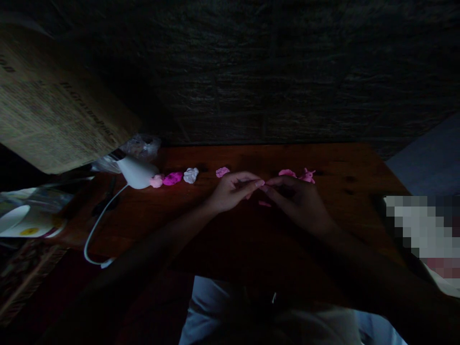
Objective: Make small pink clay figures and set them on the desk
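Observation:
My left hand (235, 190) and my right hand (298, 199) meet over the wooden table, thumbs and fingertips pinched together on a small bit of pink modelling clay (262, 183). Most of that bit is hidden by the fingers. Below the fingertips lies a thin pink clay piece (265, 203). Behind my right hand are a flattened pink clay piece (287, 173) and a small pink clay figure (308, 175) with thin projections on top. A speckled pink lump (222, 171) sits just behind my left hand.
To the left, a white lump (191, 175), a magenta lump (173, 178) and a pale pink lump (156, 180) stand in a row beside a white lamp base (136, 172) with a cable (88, 239). A paper cup (30, 223) lies at far left. A dark wall (230, 72) rises behind the table (143, 220).

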Available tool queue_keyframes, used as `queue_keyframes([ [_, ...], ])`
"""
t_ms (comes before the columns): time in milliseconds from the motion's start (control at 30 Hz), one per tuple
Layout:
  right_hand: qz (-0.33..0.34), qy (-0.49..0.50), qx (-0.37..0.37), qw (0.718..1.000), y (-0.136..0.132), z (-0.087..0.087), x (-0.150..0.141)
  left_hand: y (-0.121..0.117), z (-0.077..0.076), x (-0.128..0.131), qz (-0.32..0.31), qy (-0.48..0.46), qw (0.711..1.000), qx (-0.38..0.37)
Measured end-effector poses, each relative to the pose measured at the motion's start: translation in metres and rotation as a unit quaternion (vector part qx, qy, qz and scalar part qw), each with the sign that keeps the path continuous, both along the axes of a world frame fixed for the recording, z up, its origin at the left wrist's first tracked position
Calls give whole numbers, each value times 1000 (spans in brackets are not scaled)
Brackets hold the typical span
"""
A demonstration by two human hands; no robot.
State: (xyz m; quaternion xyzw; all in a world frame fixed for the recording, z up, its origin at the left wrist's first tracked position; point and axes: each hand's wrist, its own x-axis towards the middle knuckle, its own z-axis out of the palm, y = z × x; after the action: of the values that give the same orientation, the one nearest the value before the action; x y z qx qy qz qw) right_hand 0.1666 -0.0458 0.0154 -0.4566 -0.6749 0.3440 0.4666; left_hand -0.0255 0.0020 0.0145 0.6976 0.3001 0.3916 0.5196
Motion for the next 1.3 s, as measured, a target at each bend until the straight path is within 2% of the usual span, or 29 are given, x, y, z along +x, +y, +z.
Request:
queue_keyframes([
  [167, 18, 14, -19, 1000, -2, 1, -1, 0, -1, 1, 2, 24, 999, 25],
  [467, -1, 75, -39, 996, -3, 3, -5, -4, 2, 1, 11, 47, 995, 83],
  [667, 31, 82, -56, 995, -2, 5, -3, -7, -3, 2, -17, 53, 996, 67],
  [1000, 9, 95, -89, 991, 2, 3, 1, 0, -3, 2, -30, 24, 999, -8],
  [1300, 16, 127, -137, 982, 6, 6, 1, -10, -2, 4, -23, 76, 995, 60],
])
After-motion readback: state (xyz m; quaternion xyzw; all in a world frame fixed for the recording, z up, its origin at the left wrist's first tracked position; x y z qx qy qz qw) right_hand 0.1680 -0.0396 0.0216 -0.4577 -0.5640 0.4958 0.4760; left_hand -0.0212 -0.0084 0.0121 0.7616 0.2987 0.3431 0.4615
